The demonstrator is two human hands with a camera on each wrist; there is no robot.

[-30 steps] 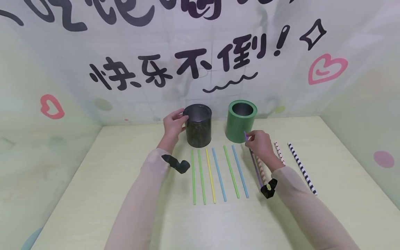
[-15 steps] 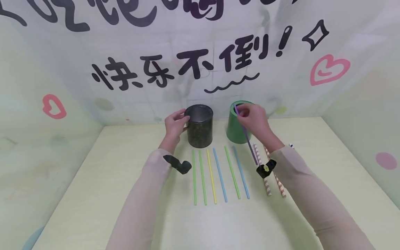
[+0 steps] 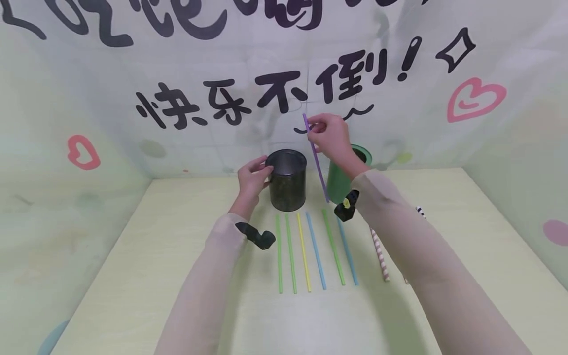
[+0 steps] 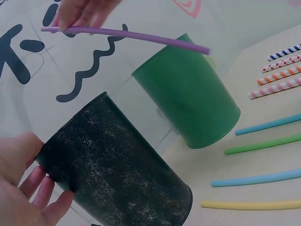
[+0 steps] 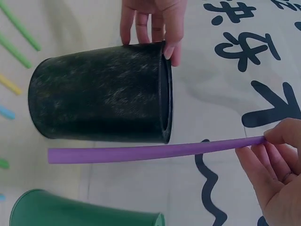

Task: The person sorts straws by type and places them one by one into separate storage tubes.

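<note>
My left hand (image 3: pixel 259 173) grips the rim and side of a dark speckled tin (image 3: pixel 288 183) that stands upright at the back of the table; the same hand (image 4: pixel 26 188) is curled round the dark tin (image 4: pixel 117 169) in the left wrist view. My right hand (image 3: pixel 316 129) pinches the top end of a purple straw (image 3: pixel 317 160), held in the air and slanting down between the two tins. A green tin (image 3: pixel 339 181) stands to the right, partly hidden by my right wrist. In the right wrist view the purple straw (image 5: pixel 150 151) runs just beside the dark tin (image 5: pixel 99 94).
Several plastic straws lie side by side in front of the tins, from a green one (image 3: pixel 279 254) to a blue one (image 3: pixel 348 254). Striped paper straws (image 3: pixel 380 254) lie to the right, partly under my right arm. Printed walls close in the table (image 3: pixel 133 276) on three sides.
My right hand has lifted the purple straw off the table, up past the green tin and to the left. My left hand has stayed on the dark tin.
</note>
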